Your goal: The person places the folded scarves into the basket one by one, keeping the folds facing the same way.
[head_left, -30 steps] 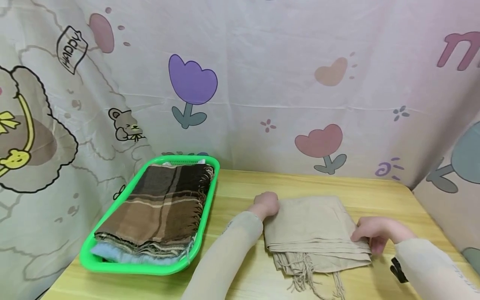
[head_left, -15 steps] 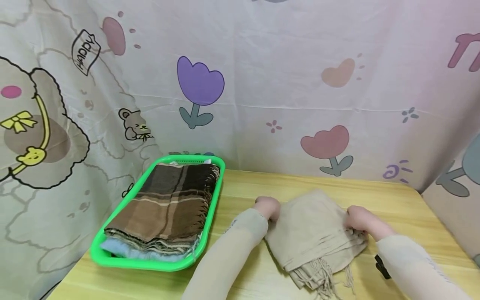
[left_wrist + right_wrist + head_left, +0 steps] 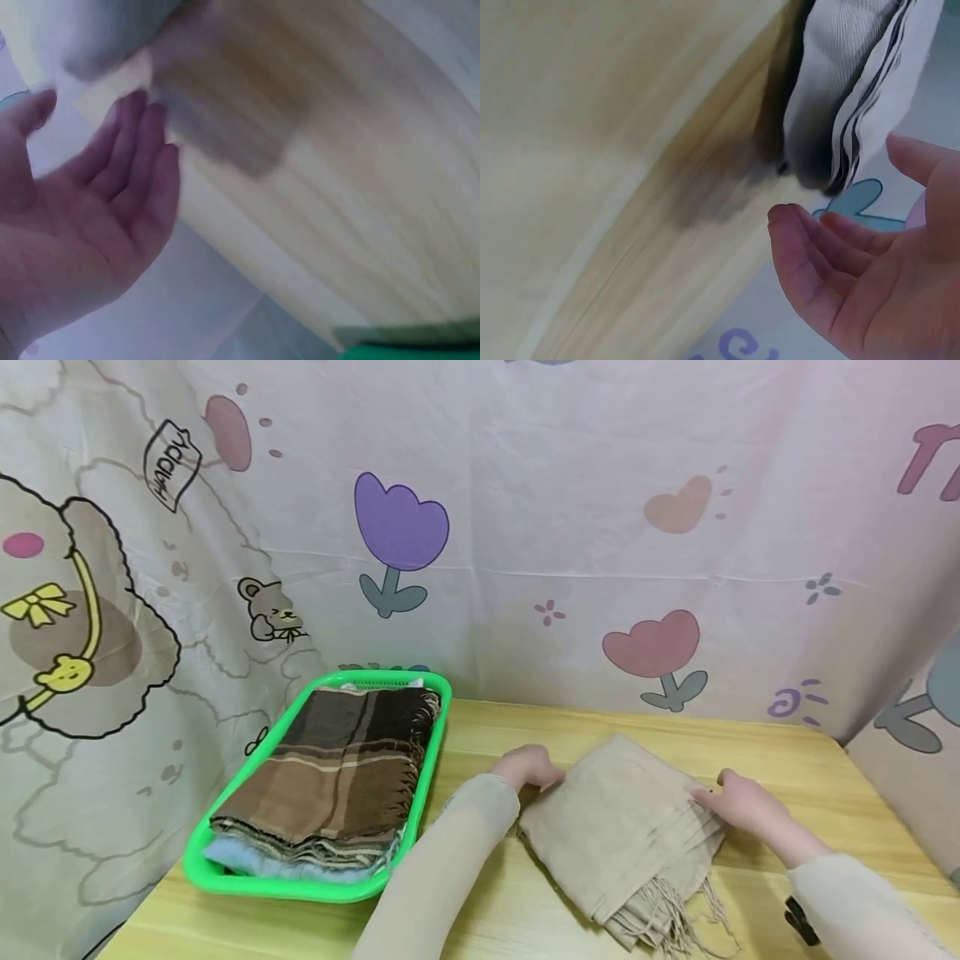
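A beige scarf (image 3: 611, 827), folded into several layers, lies turned at an angle on the wooden table, its fringe spread toward the front right. My left hand (image 3: 531, 767) is at its left corner; in the left wrist view that hand (image 3: 97, 202) has relaxed fingers and a thumb held apart, nothing between them. At the scarf's right edge is my right hand (image 3: 746, 806). The right wrist view shows this hand (image 3: 870, 277) loosely spread, its thumb beside the stacked folds (image 3: 862, 90) and its fingers below them.
On the left stands a green plastic basket (image 3: 197, 860) holding a folded brown plaid scarf (image 3: 330, 785) on top of a light blue cloth (image 3: 285, 862). A small black object (image 3: 801, 920) shows by the right sleeve. A printed curtain (image 3: 510, 485) hangs behind the wooden table (image 3: 480, 727).
The beige scarf has been turned, its fringe swinging toward the front right, and shifted slightly left. Both hands gripped its sides half a second ago; their fingers have since loosened.
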Demonstrator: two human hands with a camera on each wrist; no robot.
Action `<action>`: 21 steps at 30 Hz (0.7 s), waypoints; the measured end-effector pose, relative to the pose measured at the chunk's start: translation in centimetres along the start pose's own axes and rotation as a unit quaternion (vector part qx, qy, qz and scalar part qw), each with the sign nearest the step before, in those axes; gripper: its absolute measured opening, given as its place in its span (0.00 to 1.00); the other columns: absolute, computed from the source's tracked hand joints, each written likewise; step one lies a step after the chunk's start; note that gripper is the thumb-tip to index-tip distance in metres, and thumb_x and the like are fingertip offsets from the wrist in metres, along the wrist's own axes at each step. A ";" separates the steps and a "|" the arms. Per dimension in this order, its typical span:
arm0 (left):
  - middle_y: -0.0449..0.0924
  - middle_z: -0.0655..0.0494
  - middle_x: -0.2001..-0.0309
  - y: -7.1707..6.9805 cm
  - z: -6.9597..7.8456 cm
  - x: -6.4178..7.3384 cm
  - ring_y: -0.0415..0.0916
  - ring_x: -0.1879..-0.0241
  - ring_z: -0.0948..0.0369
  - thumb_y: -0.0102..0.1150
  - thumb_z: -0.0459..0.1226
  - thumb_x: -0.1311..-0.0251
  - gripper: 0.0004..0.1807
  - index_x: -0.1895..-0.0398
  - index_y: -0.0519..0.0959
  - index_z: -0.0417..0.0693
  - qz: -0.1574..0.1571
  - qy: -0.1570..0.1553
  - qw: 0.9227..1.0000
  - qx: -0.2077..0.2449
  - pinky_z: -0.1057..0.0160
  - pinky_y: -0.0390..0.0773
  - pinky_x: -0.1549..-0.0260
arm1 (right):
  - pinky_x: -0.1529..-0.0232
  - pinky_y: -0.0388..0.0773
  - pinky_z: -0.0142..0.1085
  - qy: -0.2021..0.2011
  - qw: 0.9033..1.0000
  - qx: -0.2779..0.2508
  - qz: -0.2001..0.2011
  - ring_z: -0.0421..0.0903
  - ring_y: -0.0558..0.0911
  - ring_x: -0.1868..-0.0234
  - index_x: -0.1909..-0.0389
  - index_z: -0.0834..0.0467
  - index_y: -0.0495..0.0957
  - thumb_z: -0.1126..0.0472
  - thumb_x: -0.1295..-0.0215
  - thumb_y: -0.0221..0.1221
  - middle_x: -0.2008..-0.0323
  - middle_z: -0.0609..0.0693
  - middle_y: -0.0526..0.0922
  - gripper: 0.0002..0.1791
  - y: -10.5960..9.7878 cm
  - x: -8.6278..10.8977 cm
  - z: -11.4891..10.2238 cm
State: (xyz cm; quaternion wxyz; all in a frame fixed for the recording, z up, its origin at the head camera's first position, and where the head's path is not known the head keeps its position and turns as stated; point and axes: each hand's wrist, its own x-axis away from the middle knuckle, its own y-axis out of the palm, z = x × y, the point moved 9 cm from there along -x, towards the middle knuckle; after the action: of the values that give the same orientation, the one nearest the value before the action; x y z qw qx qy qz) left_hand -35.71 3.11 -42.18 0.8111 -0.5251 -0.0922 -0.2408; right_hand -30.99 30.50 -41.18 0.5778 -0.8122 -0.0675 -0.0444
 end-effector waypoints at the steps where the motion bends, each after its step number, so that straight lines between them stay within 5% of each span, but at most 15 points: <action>1: 0.66 0.56 0.84 -0.1 0.3 -0.3 0.62 0.83 0.61 0.50 0.48 0.38 0.22 0.88 0.66 0.50 0.020 0.006 1.000 -0.001 0.65 0.64 0.79 | 0.60 0.74 0.55 0.002 1.000 0.001 -0.001 0.71 0.76 0.58 0.53 0.83 0.63 0.42 0.33 0.48 0.57 0.79 0.73 0.40 -0.1 0.4 0.3; 4: 0.63 0.57 0.85 -0.1 0.9 -1.2 0.61 0.84 0.62 0.51 0.45 0.39 0.22 0.89 0.63 0.51 0.052 0.015 0.999 0.003 0.65 0.63 0.81 | 0.74 0.76 0.45 0.011 0.999 -0.026 -0.018 0.57 0.78 0.76 0.62 0.77 0.68 0.42 0.33 0.47 0.75 0.67 0.76 0.34 0.1 1.8 1.0; 8: 0.58 0.58 0.87 0.1 1.1 -1.5 0.60 0.84 0.61 0.54 0.41 0.40 0.23 0.90 0.59 0.51 0.064 0.021 0.998 -0.002 0.66 0.62 0.82 | 0.87 0.65 0.29 0.033 0.992 -0.091 -0.086 0.38 0.61 0.88 0.80 0.60 0.68 0.44 0.33 0.49 0.89 0.45 0.63 0.25 1.8 3.4 0.9; 13: 0.61 0.58 0.85 0.0 1.3 -0.8 0.62 0.82 0.61 0.55 0.39 0.40 0.22 0.90 0.60 0.51 0.080 0.018 0.996 -0.022 0.66 0.64 0.80 | 0.87 0.66 0.27 0.045 0.980 -0.135 -0.137 0.38 0.65 0.88 0.85 0.56 0.67 0.46 0.36 0.52 0.89 0.45 0.67 0.23 4.0 3.9 -0.4; 21: 0.63 0.57 0.84 0.6 1.6 -0.5 0.61 0.83 0.61 0.54 0.36 0.40 0.21 0.90 0.61 0.50 0.049 0.017 0.997 -0.052 0.65 0.63 0.80 | 0.88 0.68 0.30 0.028 0.983 -0.153 -0.100 0.39 0.69 0.89 0.79 0.61 0.68 0.52 0.37 0.54 0.87 0.49 0.71 0.18 4.4 2.9 -2.3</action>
State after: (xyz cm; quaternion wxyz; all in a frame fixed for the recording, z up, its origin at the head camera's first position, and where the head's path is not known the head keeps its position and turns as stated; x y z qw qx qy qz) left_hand -35.66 4.86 -42.21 0.7950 -0.5660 -0.0400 -0.2145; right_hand -27.39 27.10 -44.12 0.4409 -0.8786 -0.1244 -0.1349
